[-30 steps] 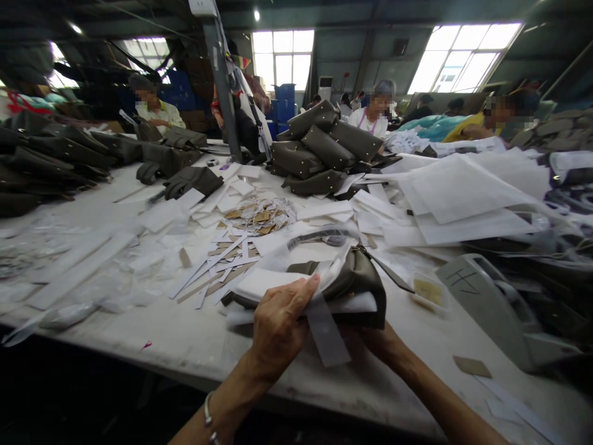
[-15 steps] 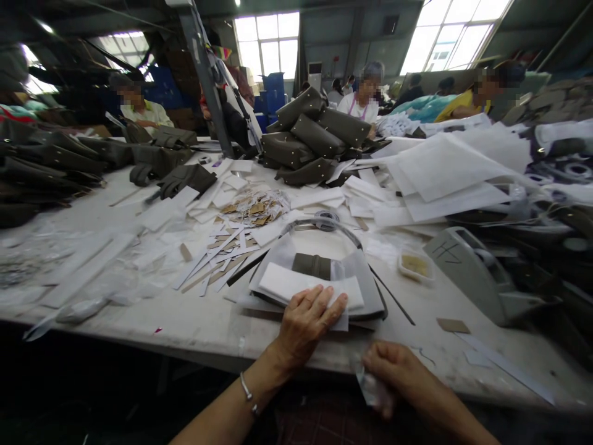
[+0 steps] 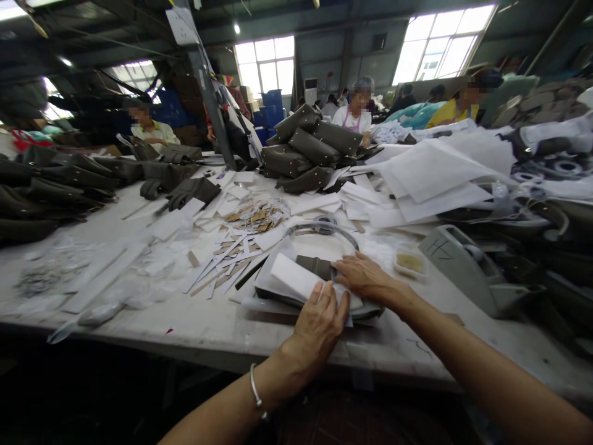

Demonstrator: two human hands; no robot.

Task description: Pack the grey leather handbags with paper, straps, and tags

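A dark olive handbag [image 3: 313, 267] lies flat on the white worktable [image 3: 194, 321] in front of me, wrapped in white sheets of paper [image 3: 294, 277]. My left hand [image 3: 319, 321] rests flat on the near edge of the wrapped bag, fingers stretched out. My right hand [image 3: 365, 278] lies on the bag's right side, fingers extended over the white wrapping. Neither hand grips anything. The bag's curved handle [image 3: 324, 227] lies just beyond it.
A pile of finished olive bags [image 3: 310, 148] stands at the table's middle back, and more bags [image 3: 55, 185] lie at the left. White paper sheets [image 3: 435, 173], card strips [image 3: 227, 259] and a grey tape dispenser [image 3: 463, 266] surround me. Other people work at the far side.
The bag went from being held up in both hands to lying flat. My right hand, which held a small clear piece at the table edge, now rests on the bag.
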